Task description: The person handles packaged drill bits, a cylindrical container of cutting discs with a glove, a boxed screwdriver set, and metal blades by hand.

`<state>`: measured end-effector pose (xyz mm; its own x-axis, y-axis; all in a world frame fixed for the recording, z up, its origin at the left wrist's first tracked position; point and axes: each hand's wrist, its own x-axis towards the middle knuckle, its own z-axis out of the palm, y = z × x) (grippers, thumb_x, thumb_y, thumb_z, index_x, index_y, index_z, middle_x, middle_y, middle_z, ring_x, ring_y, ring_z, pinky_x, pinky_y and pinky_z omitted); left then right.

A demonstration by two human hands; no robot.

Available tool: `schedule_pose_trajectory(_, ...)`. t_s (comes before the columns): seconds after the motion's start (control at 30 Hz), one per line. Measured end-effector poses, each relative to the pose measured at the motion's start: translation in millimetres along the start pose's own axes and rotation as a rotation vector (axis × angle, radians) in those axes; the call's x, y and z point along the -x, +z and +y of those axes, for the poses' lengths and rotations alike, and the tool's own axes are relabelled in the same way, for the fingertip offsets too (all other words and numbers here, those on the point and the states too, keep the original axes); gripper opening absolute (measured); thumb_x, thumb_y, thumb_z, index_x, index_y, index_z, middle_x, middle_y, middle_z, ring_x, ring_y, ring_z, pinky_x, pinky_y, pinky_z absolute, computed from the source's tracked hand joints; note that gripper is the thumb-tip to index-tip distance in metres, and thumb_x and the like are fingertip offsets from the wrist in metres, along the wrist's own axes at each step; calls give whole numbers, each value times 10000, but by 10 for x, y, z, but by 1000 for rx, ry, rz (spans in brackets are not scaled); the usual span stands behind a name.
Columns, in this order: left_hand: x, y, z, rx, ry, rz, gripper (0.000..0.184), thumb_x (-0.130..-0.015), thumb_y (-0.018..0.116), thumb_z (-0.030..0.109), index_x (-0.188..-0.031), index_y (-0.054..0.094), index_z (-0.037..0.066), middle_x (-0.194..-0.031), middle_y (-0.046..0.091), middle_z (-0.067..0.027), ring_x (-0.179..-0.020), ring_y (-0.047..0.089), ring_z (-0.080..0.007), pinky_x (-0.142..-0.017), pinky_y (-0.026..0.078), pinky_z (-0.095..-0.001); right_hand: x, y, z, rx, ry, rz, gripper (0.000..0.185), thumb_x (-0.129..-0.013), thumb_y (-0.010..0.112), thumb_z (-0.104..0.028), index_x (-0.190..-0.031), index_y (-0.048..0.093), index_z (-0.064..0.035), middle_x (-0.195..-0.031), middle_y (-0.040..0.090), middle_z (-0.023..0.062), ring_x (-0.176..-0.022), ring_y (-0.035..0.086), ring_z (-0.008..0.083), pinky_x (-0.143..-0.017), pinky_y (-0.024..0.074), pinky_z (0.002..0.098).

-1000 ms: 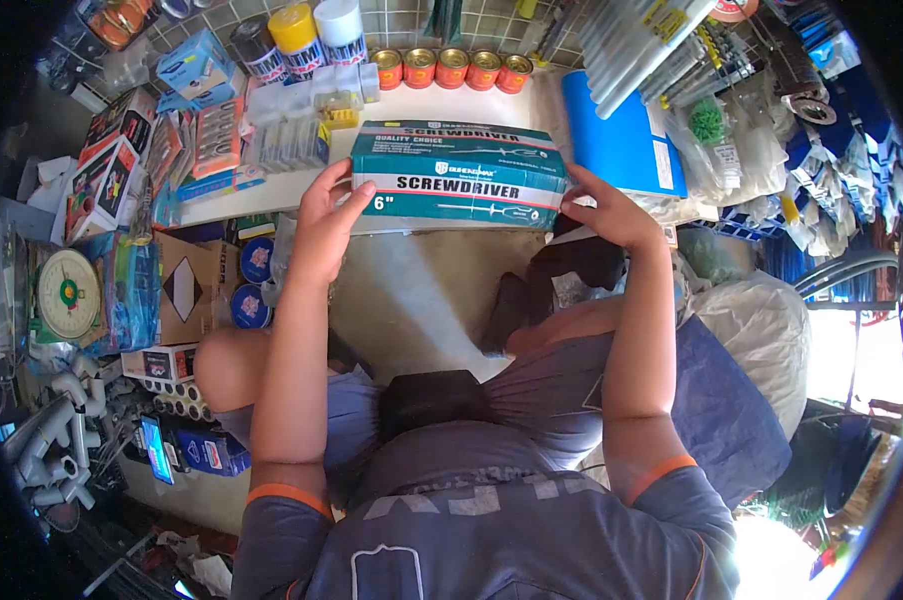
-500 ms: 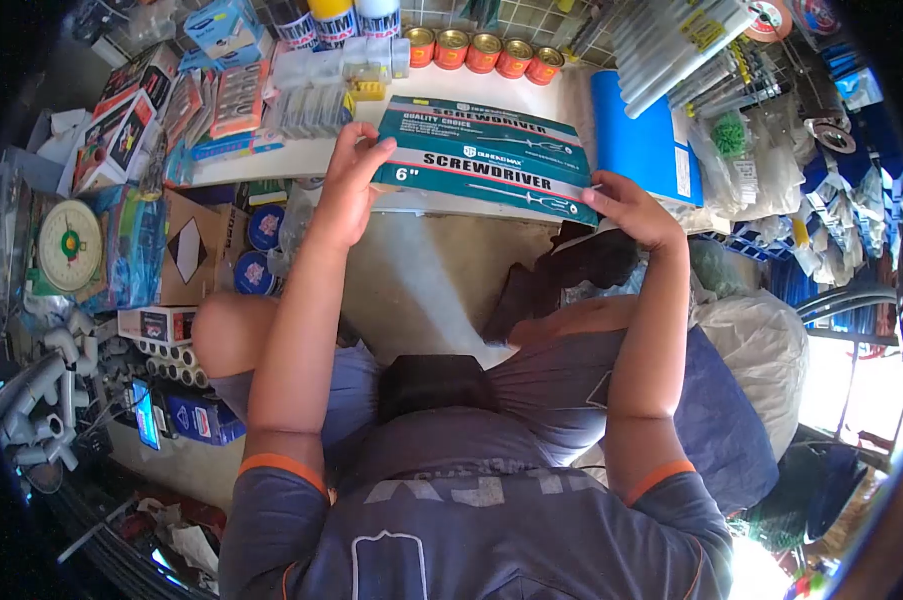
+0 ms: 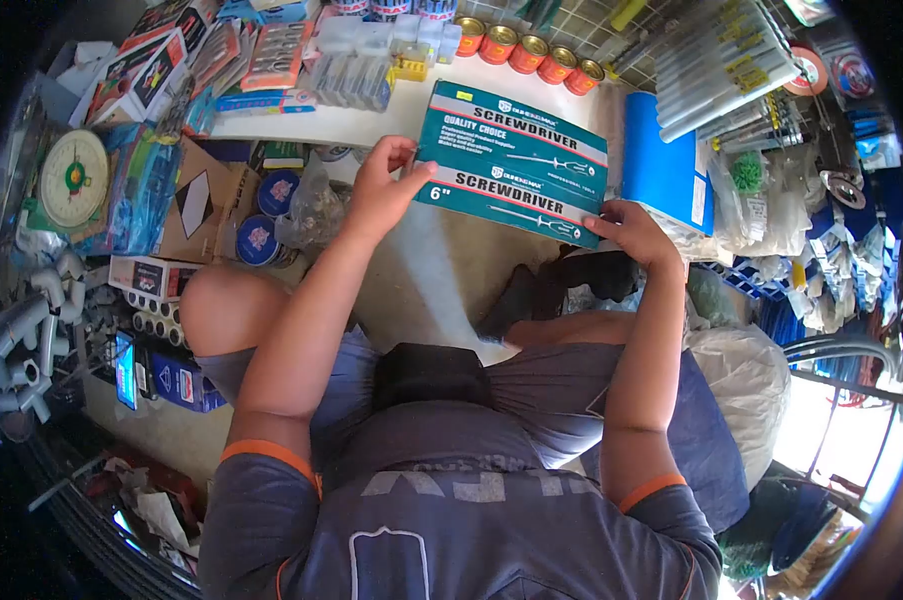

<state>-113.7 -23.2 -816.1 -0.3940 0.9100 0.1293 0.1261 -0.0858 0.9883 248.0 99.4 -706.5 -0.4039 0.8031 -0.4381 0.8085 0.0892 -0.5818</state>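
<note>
A green box (image 3: pixel 516 160) printed "SCREWDRIVER" and 6" is held up in front of me, over the near edge of the white shelf (image 3: pixel 371 125). Its left end is gripped by my left hand (image 3: pixel 386 185), the thumb lying on the front face. At the lower right corner my right hand (image 3: pixel 636 230) holds the other end. The box looks closed and slants down to the right. Its top and front faces both show, while its underside is hidden.
Small orange tins (image 3: pixel 528 54) line the back of the shelf. A blue folder (image 3: pixel 661 160) lies to the right, below hanging clear tubes (image 3: pixel 721 65). On the left are a round dial scale (image 3: pixel 74 180), a cardboard box (image 3: pixel 196 205) and grey pipe fittings (image 3: pixel 31 345).
Both hands have carried the box to the right in view, and it now slants more. More of its top face shows. The surroundings have shifted with the camera.
</note>
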Motion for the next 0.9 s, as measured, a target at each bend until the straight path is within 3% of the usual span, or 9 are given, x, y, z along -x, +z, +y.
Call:
schedule_pose_trajectory(0.17,24,10,-33,-91,-10,110,448,-795,837,259,-1077,612,-6,-1047,681,-125,-1009,642,-225,-919,499,-360,-71,51,31,-52,13,-3,589,-823,798,-472,-1033,730,74,-866,712,98,-797,610,171,-762,475,331)
schedule_pose_trajectory(0.2,22,2,-60,-37,-72,56,446,-823,826,255,-1114,603,0,-1108,659,-117,-1092,608,-219,-1005,451,-366,-47,54,-2,-57,22,3,579,-824,797,-468,-1023,732,72,-862,709,96,-798,605,166,-764,473,330)
schedule_pose_trajectory(0.33,77,59,-83,86,-148,82,470,-823,833,275,-1112,599,-12,-1103,661,-124,-1087,608,-214,-990,462,-363,-10,94,-6,-98,25,1,604,-827,784,-493,-1040,735,70,-915,721,101,-851,618,163,-823,471,318)
schedule_pose_trajectory(0.47,122,170,-198,54,-37,247,532,-793,849,296,-1126,568,-10,-1063,665,-131,-978,655,-236,-896,515,-380,28,137,-45,-120,79,19,588,-823,808,-443,-1095,726,73,-965,732,111,-894,634,166,-867,468,307)
schedule_pose_trajectory(0.57,197,236,-146,312,-213,198,440,-864,813,243,-1134,561,5,-1086,641,-113,-1017,651,-188,-902,523,-317,24,198,-2,-226,107,56,566,-813,831,-382,-1124,715,77,-978,734,113,-898,640,169,-873,466,309)
schedule_pose_trajectory(0.7,158,319,-333,248,-244,190,436,-900,776,264,-1147,515,16,-1121,619,-136,-984,674,-206,-827,581,-361,32,254,2,-266,133,91,551,-824,830,-344,-1150,705,83,-997,733,112,-898,640,167,-871,469,310)
schedule_pose_trajectory(0.8,244,263,125,577,-496,201,593,-865,800,328,-1228,463,2,-1109,613,-179,-994,667,-256,-817,567,-379,30,280,42,-312,135,91,535,-843,815,-331,-1159,700,85,-1007,730,111,-900,638,163,-874,470,308)
schedule_pose_trajectory(0.9,254,251,149,718,-570,170,634,-860,803,321,-1262,419,14,-1152,588,-192,-1005,661,-272,-831,577,-411,35,297,42,-322,143,94,535,-861,799,-323,-1179,687,93,-1020,728,117,-907,637,164,-885,469,303)
